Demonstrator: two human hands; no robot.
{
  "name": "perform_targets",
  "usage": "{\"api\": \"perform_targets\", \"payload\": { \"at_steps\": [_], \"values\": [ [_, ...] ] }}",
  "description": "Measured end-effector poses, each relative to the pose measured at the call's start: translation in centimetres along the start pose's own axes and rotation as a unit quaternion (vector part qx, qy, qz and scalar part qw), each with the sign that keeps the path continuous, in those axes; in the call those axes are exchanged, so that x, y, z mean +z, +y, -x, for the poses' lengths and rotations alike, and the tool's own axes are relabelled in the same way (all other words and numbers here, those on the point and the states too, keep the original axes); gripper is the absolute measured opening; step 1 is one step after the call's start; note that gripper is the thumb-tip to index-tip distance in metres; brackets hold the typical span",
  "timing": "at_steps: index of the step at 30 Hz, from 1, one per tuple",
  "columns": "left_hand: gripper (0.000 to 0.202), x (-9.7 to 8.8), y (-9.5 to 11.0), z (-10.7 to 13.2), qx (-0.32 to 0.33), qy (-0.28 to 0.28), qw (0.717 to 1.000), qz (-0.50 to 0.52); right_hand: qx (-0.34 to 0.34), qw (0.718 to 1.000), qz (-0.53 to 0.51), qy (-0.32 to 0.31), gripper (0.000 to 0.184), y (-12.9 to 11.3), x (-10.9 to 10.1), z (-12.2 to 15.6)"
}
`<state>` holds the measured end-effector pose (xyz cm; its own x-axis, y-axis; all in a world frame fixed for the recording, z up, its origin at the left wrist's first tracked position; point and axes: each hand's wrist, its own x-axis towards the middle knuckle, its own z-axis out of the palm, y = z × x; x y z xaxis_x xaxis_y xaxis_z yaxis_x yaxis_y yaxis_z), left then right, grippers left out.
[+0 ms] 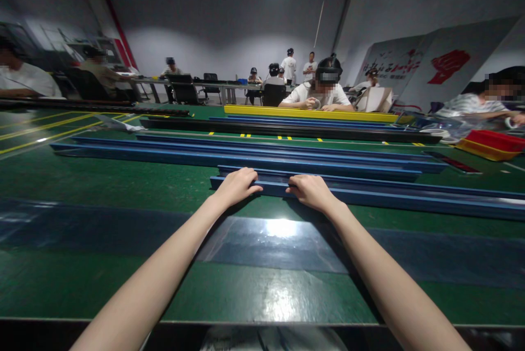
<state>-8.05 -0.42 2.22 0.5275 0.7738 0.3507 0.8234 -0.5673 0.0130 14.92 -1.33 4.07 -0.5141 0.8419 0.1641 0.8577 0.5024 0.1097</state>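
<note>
A long blue channel strip [389,199] lies across the green table in front of me and runs off to the right. My left hand [237,186] grips it close to its left end, with the fingers over the front wall and the thumb on the near side. A short way to the right, my right hand [310,191] curls over the same front wall. The fingertips inside the channel are hidden. Directly behind lie more blue channel strips [180,156], parallel to the held one.
A clear plastic film strip [283,255] lies flat on the near part of the table [229,293]. Farther back are a black strip [328,133] and a yellow strip [307,113]. A phone [451,162] and a red bin [492,143] stand right. A co-worker [315,94] sits opposite.
</note>
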Motion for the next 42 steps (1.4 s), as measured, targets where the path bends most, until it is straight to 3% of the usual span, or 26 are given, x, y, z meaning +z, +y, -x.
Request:
{"api": "perform_targets", "payload": {
  "at_steps": [15,26,42],
  "values": [
    [0.023,0.0,1.6,0.1,0.023,0.002,1.0,0.005,-0.002,1.0,0.021,-0.007,0.023,0.6,-0.3,1.5],
    [0.028,0.8,1.4,0.2,0.061,-0.006,0.998,-0.022,-0.013,1.0,-0.02,-0.004,0.023,0.5,-0.1,2.0],
    [0.033,1.7,1.3,0.3,0.064,0.019,0.998,-0.005,-0.033,0.999,-0.03,0.009,0.031,-0.3,1.1,1.5]
  ]
}}
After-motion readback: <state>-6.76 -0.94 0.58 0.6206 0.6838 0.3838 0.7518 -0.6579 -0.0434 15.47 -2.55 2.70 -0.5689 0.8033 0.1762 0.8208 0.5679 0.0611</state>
